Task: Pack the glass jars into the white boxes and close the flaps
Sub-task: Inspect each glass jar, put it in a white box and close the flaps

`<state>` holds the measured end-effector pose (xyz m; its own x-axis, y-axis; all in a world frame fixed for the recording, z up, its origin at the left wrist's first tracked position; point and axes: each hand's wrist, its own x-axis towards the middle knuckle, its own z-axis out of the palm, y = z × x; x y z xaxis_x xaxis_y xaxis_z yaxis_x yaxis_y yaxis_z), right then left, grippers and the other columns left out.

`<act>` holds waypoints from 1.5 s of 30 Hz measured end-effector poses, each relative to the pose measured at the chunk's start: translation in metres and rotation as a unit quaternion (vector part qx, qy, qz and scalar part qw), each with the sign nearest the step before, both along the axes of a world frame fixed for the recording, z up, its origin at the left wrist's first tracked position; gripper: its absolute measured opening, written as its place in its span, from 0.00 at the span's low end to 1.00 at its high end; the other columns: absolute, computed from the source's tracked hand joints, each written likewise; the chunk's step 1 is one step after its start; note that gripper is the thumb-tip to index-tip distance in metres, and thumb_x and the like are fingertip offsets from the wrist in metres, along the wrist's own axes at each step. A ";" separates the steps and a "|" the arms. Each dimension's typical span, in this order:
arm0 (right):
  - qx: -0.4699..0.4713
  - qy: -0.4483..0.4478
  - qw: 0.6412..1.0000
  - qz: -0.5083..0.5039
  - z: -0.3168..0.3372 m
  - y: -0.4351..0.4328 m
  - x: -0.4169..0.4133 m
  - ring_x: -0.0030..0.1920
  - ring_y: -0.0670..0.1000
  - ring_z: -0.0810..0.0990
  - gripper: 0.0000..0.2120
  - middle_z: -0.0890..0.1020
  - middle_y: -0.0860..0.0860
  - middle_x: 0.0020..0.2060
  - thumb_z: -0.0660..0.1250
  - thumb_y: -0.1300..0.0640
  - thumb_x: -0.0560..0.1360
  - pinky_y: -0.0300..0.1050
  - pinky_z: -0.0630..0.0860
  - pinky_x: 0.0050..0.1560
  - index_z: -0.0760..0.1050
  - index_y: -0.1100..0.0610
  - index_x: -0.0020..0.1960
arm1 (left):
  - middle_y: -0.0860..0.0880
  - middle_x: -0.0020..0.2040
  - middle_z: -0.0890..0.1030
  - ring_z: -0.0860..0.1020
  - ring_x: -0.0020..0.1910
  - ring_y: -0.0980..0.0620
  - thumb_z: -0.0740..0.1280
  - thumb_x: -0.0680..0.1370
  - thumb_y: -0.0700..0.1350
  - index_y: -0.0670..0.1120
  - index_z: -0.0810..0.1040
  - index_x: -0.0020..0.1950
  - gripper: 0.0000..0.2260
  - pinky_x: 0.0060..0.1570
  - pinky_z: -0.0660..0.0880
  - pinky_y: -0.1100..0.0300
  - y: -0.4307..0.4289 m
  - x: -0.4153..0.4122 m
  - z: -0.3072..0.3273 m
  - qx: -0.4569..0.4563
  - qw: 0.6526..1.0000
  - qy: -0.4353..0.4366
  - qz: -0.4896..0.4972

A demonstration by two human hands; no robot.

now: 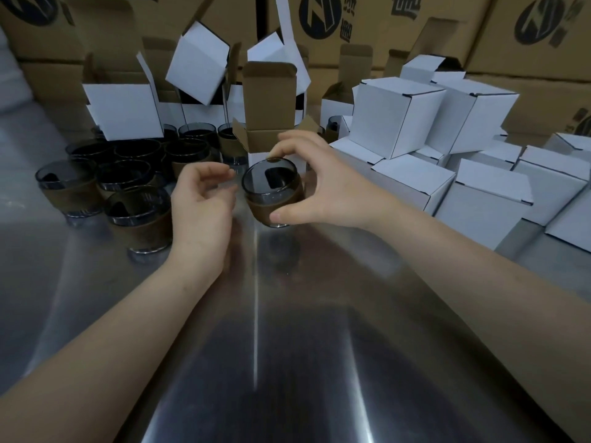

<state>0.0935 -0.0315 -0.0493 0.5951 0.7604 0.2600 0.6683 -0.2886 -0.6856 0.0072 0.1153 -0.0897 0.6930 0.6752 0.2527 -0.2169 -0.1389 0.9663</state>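
Observation:
My right hand grips a smoky glass jar with a brown sleeve, thumb low on its side and fingers on the far rim, lifted just above the metal table. My left hand hovers just left of the jar with loosely curled fingers, holding nothing. Right behind the jar stands an open white box, its brown-lined top flap upright and side flaps spread. Several more sleeved jars are clustered on the left.
Closed white boxes are piled at the right. More open white boxes stand behind the jar cluster, one of them tilted. Large brown cartons wall off the back.

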 end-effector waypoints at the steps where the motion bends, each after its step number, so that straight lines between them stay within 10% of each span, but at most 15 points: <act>1: 0.001 -0.008 1.000 -0.002 0.002 0.001 0.000 0.68 0.46 0.65 0.29 0.66 0.47 0.66 0.79 0.55 0.66 0.39 0.67 0.66 0.69 0.50 0.62 | 0.48 0.58 0.79 0.79 0.54 0.58 0.61 0.77 0.29 0.46 0.75 0.57 0.15 0.58 0.76 0.59 0.000 0.000 0.000 0.010 1.000 0.005 -0.006; 10: 0.002 0.029 1.000 0.005 0.024 -0.011 -0.010 0.58 0.46 0.77 0.27 0.76 0.47 0.57 0.77 0.55 0.68 0.44 0.77 0.60 0.69 0.51 0.63 | 0.52 0.73 0.66 0.64 0.74 0.54 0.73 0.70 0.29 0.54 0.63 0.72 0.38 0.63 0.66 0.66 0.011 0.000 -0.003 0.100 0.986 0.028 -0.128; 15: 0.008 0.069 0.997 0.025 0.034 -0.018 -0.016 0.57 0.47 0.79 0.27 0.78 0.47 0.55 0.77 0.52 0.65 0.47 0.78 0.59 0.72 0.51 0.61 | 0.52 0.75 0.64 0.63 0.74 0.55 0.80 0.65 0.44 0.57 0.50 0.77 0.50 0.73 0.64 0.49 0.007 -0.001 -0.006 0.136 0.971 0.019 -0.197; 26: 0.107 0.101 0.988 -0.035 0.049 -0.021 -0.010 0.52 0.46 0.83 0.24 0.81 0.48 0.53 0.76 0.52 0.62 0.39 0.80 0.48 0.75 0.50 0.56 | 0.54 0.66 0.71 0.71 0.66 0.56 0.79 0.69 0.43 0.60 0.54 0.75 0.45 0.62 0.73 0.59 0.004 0.000 -0.008 0.208 0.968 -0.003 -0.138; 32: -0.004 -0.030 0.990 -0.137 0.048 -0.011 -0.012 0.52 0.45 0.78 0.28 0.77 0.46 0.53 0.78 0.54 0.65 0.34 0.76 0.45 0.69 0.51 0.60 | 0.54 0.70 0.68 0.71 0.67 0.56 0.78 0.68 0.49 0.64 0.55 0.75 0.44 0.64 0.74 0.48 0.000 -0.002 -0.006 0.234 0.959 0.003 -0.158; 36: -0.096 -0.117 0.970 -0.189 0.048 0.001 -0.015 0.57 0.51 0.73 0.28 0.72 0.50 0.55 0.78 0.46 0.63 0.50 0.76 0.56 0.73 0.52 0.58 | 0.53 0.72 0.67 0.72 0.67 0.55 0.79 0.68 0.50 0.67 0.53 0.75 0.45 0.63 0.75 0.46 0.000 -0.001 -0.008 0.245 0.957 0.023 -0.154; 45: -0.272 -0.074 0.935 -0.216 0.066 0.016 -0.017 0.63 0.58 0.70 0.24 0.70 0.56 0.61 0.77 0.46 0.63 0.53 0.75 0.58 0.72 0.53 0.53 | 0.56 0.68 0.66 0.71 0.63 0.61 0.78 0.68 0.53 0.70 0.52 0.74 0.45 0.59 0.75 0.58 0.000 0.001 -0.010 0.279 0.949 0.039 -0.141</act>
